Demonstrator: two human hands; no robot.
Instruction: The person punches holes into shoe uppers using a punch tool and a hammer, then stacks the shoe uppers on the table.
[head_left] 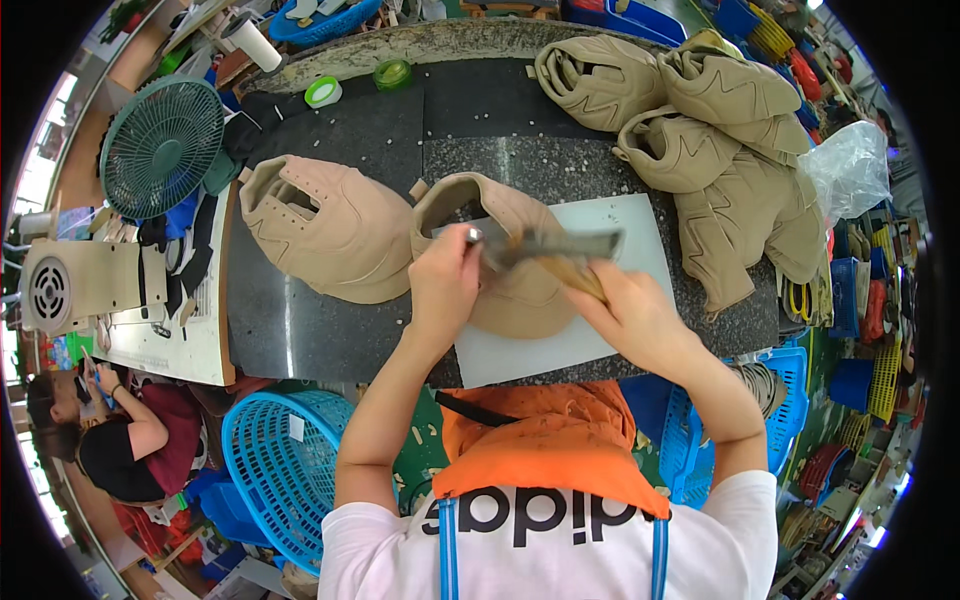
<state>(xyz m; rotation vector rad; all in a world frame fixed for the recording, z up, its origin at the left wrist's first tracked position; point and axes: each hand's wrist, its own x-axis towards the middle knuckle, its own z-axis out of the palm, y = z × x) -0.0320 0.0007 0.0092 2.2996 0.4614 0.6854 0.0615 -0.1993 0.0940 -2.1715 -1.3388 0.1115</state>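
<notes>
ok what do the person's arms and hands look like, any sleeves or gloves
The left hand and right hand are bare, without gloves. The forearms are uncovered too, with no watch or bracelet visible. The sleeves are short and white.

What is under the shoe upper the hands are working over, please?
A white sheet shows along the near edge of the shoe upper, dark worktop beyond it; whatever lies directly beneath is covered.
</notes>
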